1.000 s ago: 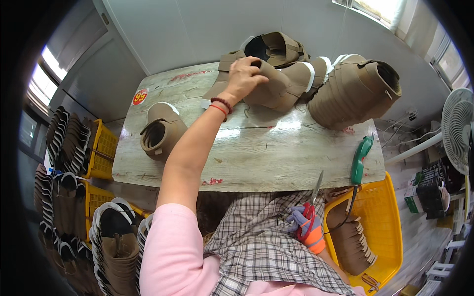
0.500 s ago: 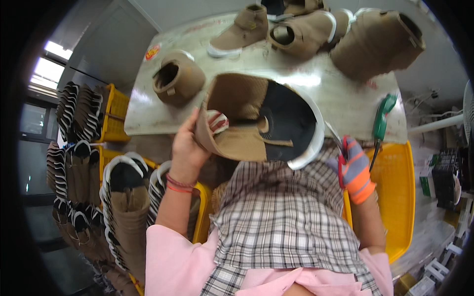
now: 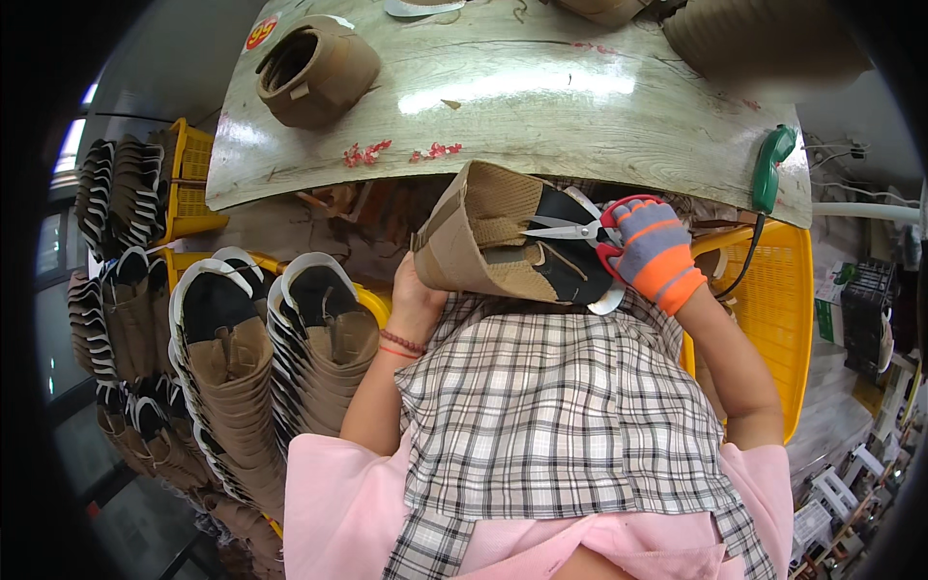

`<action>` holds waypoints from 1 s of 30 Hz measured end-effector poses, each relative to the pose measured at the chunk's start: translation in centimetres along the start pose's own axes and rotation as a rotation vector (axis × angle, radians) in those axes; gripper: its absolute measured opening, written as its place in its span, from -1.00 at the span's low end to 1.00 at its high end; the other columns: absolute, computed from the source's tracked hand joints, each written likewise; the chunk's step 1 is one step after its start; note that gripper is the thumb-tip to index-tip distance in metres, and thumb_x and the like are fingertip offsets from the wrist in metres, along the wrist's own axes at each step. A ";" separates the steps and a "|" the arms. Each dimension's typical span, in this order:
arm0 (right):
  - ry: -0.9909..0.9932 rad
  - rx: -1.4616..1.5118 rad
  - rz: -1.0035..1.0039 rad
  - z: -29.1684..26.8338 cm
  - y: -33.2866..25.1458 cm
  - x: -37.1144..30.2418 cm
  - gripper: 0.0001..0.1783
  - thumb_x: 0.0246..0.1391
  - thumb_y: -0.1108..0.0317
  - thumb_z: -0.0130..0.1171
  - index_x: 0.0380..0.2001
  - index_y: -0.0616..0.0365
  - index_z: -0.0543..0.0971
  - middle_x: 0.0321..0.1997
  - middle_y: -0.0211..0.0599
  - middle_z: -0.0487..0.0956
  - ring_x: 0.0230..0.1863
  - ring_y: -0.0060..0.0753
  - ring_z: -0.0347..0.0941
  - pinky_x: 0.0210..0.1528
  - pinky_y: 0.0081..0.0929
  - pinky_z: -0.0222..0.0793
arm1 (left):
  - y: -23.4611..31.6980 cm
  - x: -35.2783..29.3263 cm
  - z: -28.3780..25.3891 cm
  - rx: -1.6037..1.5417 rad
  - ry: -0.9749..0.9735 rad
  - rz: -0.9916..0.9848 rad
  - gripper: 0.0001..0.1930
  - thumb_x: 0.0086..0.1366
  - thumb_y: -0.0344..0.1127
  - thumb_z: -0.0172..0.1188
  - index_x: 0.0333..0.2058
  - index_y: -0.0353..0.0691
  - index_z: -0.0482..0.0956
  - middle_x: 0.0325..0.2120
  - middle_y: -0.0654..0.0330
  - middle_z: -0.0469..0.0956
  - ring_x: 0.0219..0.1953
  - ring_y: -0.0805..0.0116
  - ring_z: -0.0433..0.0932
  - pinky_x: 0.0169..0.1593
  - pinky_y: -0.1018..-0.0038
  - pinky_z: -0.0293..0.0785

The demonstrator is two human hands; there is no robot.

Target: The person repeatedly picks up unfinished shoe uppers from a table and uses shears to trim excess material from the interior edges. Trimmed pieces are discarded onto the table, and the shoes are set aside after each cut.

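My left hand (image 3: 418,298) grips the brown textile collar of a boot upper (image 3: 462,253) above my lap; its fingers are partly hidden beneath it. The upper lies tilted, its black lining facing up and its white edge to the right. A loose brown strip (image 3: 565,261) lies over the lining. My right hand (image 3: 660,249), in a grey and orange glove, is closed around the red handles of a pair of scissors (image 3: 572,232). The parted blades point left across the upper's opening.
A brown boot upper (image 3: 319,72) stands on the light wooden table (image 3: 503,126), and others lie at its far side. A green corded tool (image 3: 771,169) rests at the right edge. Nested uppers (image 3: 232,387) fill the left; a yellow crate (image 3: 778,319) stands right.
The scissors have come from beside the upper to over its opening, blades parted. The upper has been drawn closer and tilted. The head view has shifted down toward the lap.
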State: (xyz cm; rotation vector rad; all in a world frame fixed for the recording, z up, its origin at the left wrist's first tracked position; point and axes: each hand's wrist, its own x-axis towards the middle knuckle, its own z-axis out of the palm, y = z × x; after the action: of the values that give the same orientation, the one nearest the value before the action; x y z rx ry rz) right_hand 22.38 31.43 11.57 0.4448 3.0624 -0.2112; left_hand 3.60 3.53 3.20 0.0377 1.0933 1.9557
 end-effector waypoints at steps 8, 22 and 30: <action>-0.016 -0.084 -0.105 1.4 0.3 1.1 -0.66 -0.16 0.21 0.41 -0.28 0.06 0.60 -0.30 -0.19 0.59 -0.19 -0.09 0.52 -0.12 -0.21 0.41 | -2.2 1.9 -0.5 -0.152 0.139 -0.061 -0.50 0.33 -0.37 0.28 0.21 -0.26 0.41 0.07 0.22 0.52 0.08 0.36 0.50 0.11 0.40 0.48; 0.035 0.006 -0.127 -1.0 -2.0 3.3 -0.64 -0.20 0.13 0.41 -0.33 0.05 0.61 -0.31 -0.21 0.60 -0.17 -0.12 0.53 -0.04 -0.28 0.40 | -3.3 4.0 -0.7 -0.241 0.015 -0.064 -0.46 0.36 -0.09 0.25 0.20 -0.22 0.37 0.10 0.14 0.50 0.11 0.28 0.49 0.16 0.24 0.48; 0.037 -0.117 -0.196 -0.9 -3.3 5.0 -0.79 -0.08 0.25 0.30 -0.36 0.09 0.60 -0.32 -0.20 0.63 -0.20 -0.18 0.57 -0.17 -0.32 0.47 | -3.9 4.4 -1.7 -0.268 0.058 -0.124 -0.48 0.39 -0.09 0.21 0.20 -0.21 0.33 0.09 0.10 0.48 0.15 0.20 0.46 0.16 0.15 0.49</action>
State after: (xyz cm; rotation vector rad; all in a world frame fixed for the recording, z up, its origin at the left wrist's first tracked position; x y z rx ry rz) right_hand 16.58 29.81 12.64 0.1434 3.1318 -0.0284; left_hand 2.82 6.38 -2.19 -0.2275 0.8412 1.9845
